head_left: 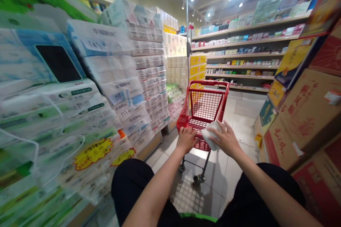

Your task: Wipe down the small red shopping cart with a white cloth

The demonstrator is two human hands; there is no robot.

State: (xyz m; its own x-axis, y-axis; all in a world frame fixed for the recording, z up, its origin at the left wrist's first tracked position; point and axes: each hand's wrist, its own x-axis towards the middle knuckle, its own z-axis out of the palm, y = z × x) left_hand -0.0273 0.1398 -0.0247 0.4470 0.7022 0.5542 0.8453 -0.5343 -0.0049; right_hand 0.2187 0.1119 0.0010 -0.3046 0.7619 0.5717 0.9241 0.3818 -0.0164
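Observation:
A red shopping cart [207,104] with a plastic mesh basket stands on the floor in front of my knees. My left hand [187,139] grips the cart's near rim at its left side, fingers curled over it. In my right hand [225,139] is a crumpled white cloth [210,135], pressed against the near right part of the rim. The fingers bend around the cloth, and its lower folds hang beside the basket. No goods show inside the basket.
Stacked tissue packs [149,64] rise on the left, with a phone [58,63] and a white cable on them. Cardboard cartons [306,113] line the right side. Beyond the cart are a glass door edge [187,25] and stocked shelves [239,55].

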